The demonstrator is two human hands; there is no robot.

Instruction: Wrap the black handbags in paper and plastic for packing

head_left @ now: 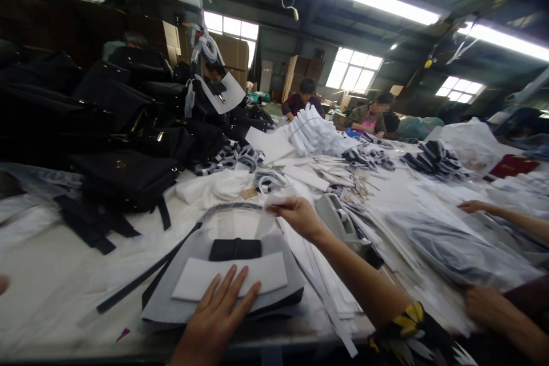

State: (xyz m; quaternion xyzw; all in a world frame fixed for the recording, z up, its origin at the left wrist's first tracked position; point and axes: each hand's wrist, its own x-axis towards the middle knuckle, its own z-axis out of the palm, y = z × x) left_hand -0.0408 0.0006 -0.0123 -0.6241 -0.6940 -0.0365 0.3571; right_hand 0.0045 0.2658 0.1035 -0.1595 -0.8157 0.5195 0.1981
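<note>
My left hand (223,303) lies flat with its fingers spread on a white sheet (193,279). The sheet rests on a flat grey-wrapped bag (167,309) with a black flap (235,249) at its top. A black strap (141,279) runs out from the bag to the left. My right hand (297,214) is raised above the bag's far edge. Its fingers pinch a translucent strip (266,216) that hangs down toward the bag. Just right of that hand sits a grey tape dispenser (338,218).
Black bags (120,177) are piled at the left. White sheets and rolls (313,131), striped straps (433,157) and clear plastic bags (454,246) cover the table. A co-worker's hands (484,306) are at the right. Two people sit at the far end.
</note>
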